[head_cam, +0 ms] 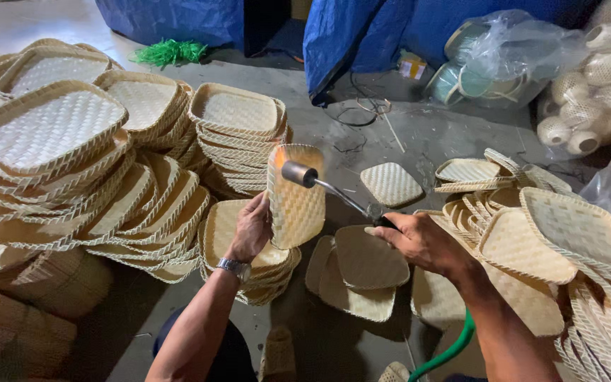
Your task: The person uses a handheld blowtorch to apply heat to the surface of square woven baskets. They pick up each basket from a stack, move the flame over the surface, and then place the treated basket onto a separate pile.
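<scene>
— Two hands are seen at work: what is held in each?

— A woven bamboo tray (pixel 297 194) is held upright in the left hand (pixel 250 228), above a low stack of trays (pixel 215 233). The fingers are curled round its left rim, pressed together, with the thumb hidden behind the weave. A gas torch (pixel 327 187) is gripped at its handle by the right hand (pixel 419 240), fingers wrapped shut about it; a green hose (pixel 454 350) is led away below the wrist.

— Where is the torch pointed?

— Its nozzle is aimed at the tray's upper face, where an orange glow is seen along the top edge. Singeing of loose fibres is judged to be in hand.

— How much is judged done?

— That cannot be told with certainty. Tall neat stacks (pixel 58 141) are piled at the left, and a looser heap (pixel 532 240) is lying at the right; a few flat woven pieces (pixel 362 269) are scattered on the concrete floor (pixel 433 134) between. Which pile is finished cannot be read from the weave, but much is judged to be left either way.
</scene>
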